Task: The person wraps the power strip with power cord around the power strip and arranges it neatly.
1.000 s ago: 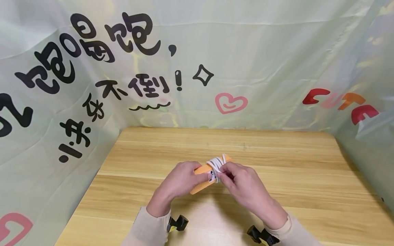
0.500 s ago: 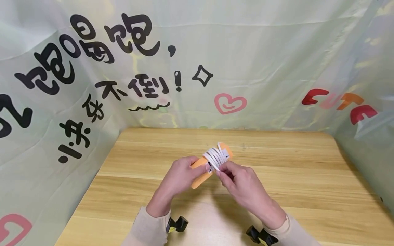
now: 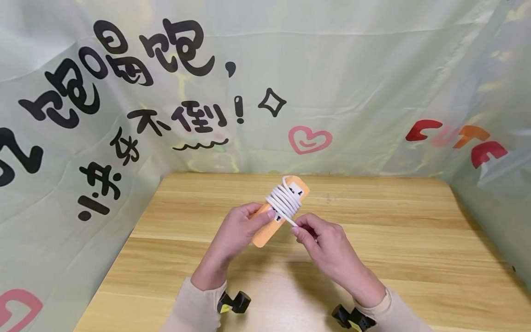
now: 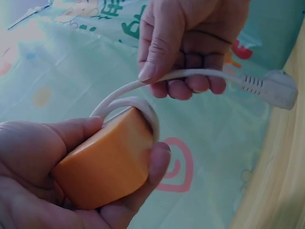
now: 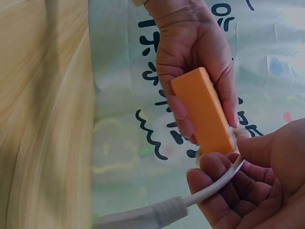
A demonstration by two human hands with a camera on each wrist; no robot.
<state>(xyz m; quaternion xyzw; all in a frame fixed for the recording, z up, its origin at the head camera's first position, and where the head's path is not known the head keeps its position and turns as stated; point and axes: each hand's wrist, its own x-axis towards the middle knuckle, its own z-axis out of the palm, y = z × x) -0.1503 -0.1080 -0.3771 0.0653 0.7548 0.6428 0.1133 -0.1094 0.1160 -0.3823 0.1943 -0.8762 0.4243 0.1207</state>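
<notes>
An orange power strip (image 3: 263, 236) with white socket panels is held above the table, tilted up to the right in the head view. Its white cord (image 3: 284, 202) is wound in several turns around the middle. My left hand (image 3: 238, 228) grips the strip's near end, thumb on top by a socket panel. Just right of the coil, my right hand (image 3: 332, 246) pinches the cord between thumb and fingers. Beyond those fingers the cord's free end runs to a white plug (image 4: 280, 89), seen in the left wrist view and, cut by the frame edge, as a plug (image 5: 143, 217) in the right.
The wooden table (image 3: 186, 249) lies below both hands. Pale fabric walls (image 3: 365, 92) with printed writing and hearts enclose its back and sides. Black wrist mounts, a left mount (image 3: 235, 302) and a right mount (image 3: 352, 318), sit at the sleeves.
The left hand has raised and tilted the power strip, showing more of its top and the wound cord. The right hand keeps its pinch on the cord, now slightly clear of the strip.
</notes>
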